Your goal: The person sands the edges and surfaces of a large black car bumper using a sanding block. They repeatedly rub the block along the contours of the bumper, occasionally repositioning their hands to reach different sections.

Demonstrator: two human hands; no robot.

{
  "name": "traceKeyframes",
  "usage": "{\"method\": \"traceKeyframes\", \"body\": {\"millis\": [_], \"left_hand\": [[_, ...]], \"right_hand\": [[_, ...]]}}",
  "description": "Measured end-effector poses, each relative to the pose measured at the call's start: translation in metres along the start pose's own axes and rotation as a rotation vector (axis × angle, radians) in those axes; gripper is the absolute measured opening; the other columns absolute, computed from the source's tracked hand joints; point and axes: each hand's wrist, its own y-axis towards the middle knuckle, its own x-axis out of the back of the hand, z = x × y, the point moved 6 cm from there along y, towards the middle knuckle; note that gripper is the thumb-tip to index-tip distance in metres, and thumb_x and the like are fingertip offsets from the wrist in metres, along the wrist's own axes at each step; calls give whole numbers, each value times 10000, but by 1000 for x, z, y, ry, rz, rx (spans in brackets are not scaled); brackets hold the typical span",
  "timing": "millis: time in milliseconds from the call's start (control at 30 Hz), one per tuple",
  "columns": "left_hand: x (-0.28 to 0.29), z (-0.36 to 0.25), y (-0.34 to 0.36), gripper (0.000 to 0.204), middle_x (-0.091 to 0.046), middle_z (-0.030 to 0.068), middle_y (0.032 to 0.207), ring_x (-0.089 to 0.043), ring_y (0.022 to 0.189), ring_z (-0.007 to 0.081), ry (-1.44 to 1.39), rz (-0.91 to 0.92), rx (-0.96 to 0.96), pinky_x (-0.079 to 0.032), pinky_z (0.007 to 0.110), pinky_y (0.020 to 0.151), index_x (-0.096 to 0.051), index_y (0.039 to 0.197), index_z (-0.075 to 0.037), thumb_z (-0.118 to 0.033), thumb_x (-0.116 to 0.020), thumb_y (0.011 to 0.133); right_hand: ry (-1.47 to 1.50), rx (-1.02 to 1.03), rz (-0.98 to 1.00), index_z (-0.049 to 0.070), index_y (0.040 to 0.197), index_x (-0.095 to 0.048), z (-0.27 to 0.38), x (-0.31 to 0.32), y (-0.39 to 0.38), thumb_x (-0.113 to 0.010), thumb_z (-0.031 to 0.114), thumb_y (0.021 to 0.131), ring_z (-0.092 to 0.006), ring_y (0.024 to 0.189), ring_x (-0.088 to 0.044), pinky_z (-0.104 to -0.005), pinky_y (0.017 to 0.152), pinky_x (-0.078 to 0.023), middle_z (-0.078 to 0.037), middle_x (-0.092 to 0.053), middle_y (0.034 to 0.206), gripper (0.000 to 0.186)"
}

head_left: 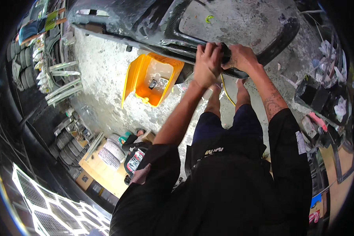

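A large dark car body panel [157, 27] with a carbon-like weave and wide openings lies across the far side, smeared with pale dust. My left hand [208, 63] is closed with its fingers curled at the panel's near edge, beside a small black rounded object [225, 53]. From the other side my right hand [240, 57] wraps around this same object. Both hands sit close together over it, and its underside is hidden. A thin yellow hose or cord [226, 92] hangs from just below the hands to the floor between my legs.
A yellow bin [157, 78] with its lid swung open stands left of my legs, a small dark item inside. Tyres [113, 151] and a wooden board [102, 173] lie behind it at lower left. Clutter with a black box [311, 92] lines the right side.
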Motion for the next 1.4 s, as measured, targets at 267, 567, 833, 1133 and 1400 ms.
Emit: {"method": "traceKeyframes", "body": {"millis": [267,567,833,1133,1400], "left_hand": [[17,-12,-7,300,-605,183,1070,-553,999,360,-113,-80,192,-436,459,861,-619,1197,-7,-24,-620,897],[138,46,-85,234,-620,188,1087,-637,977,360,-60,-219,671,-536,430,843,-651,1194,9,-22,-671,963],[96,77,37,262,-659,141,1093,-612,1018,330,30,-53,345,-525,408,849,-725,1187,-37,-39,-680,929],[80,86,58,286,-627,144,1063,-550,1048,348,57,191,175,-446,455,922,-681,1185,22,-46,-612,916],[73,83,68,257,-559,195,1058,-546,1015,422,93,236,174,-496,484,896,-653,1140,-22,-28,-567,898]], "right_hand": [[-10,56,15,-3,1059,-698,1,0,6,-887,597,646,-417,955,-729,-478,842,-579,-247,-737,985,752],[176,84,-111,4,1167,-644,52,13,11,-756,826,675,-411,1004,-723,-487,874,-573,-219,-740,1046,964],[139,142,-37,-21,1112,-619,96,9,42,-819,687,707,-436,980,-713,-489,863,-569,-262,-718,1020,840],[197,160,-41,-25,1075,-632,85,7,46,-854,569,710,-439,990,-705,-503,869,-559,-247,-726,1025,732],[191,208,-116,-26,1046,-670,88,9,43,-866,530,691,-418,953,-719,-497,831,-570,-244,-727,974,688]]}}
